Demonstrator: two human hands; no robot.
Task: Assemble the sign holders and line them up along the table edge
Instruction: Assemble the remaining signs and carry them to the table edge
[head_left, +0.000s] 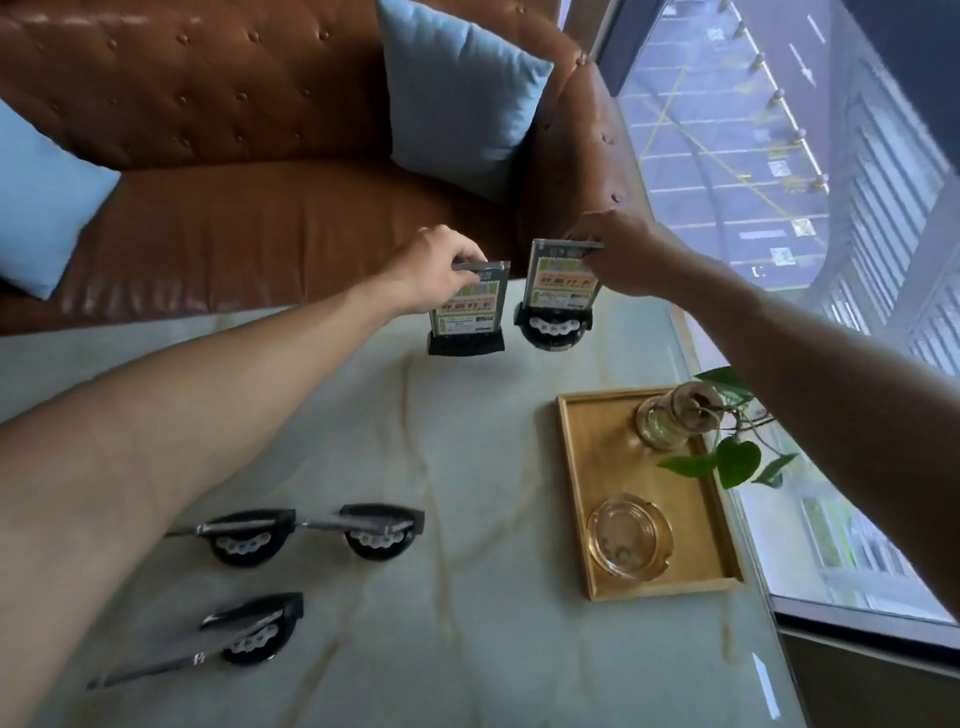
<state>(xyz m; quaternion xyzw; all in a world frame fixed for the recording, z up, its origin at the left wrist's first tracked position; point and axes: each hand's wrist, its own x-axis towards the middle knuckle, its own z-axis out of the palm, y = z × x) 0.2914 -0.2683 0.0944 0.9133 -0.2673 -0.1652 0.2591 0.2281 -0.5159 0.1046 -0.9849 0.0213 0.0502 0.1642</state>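
Observation:
Two assembled sign holders stand upright near the far edge of the pale marble table (467, 467), each a clear panel with a green printed card in a black base. My left hand (431, 267) grips the top of the left sign holder (467, 317). My right hand (618, 249) pinches the top of the right sign holder (558, 296). Three more holders lie flat near me on the left: one (244, 535), a second (379, 530) beside it, and a third (234, 639) closest to me, with black half-round bases and panels lying down.
A wooden tray (576, 467) on the right holds a glass ashtray (628, 535) and a glass vase with a green leafy plant (675, 421). A brown leather sofa (260, 156) with blue cushions lies beyond the far edge. A window runs along the right side.

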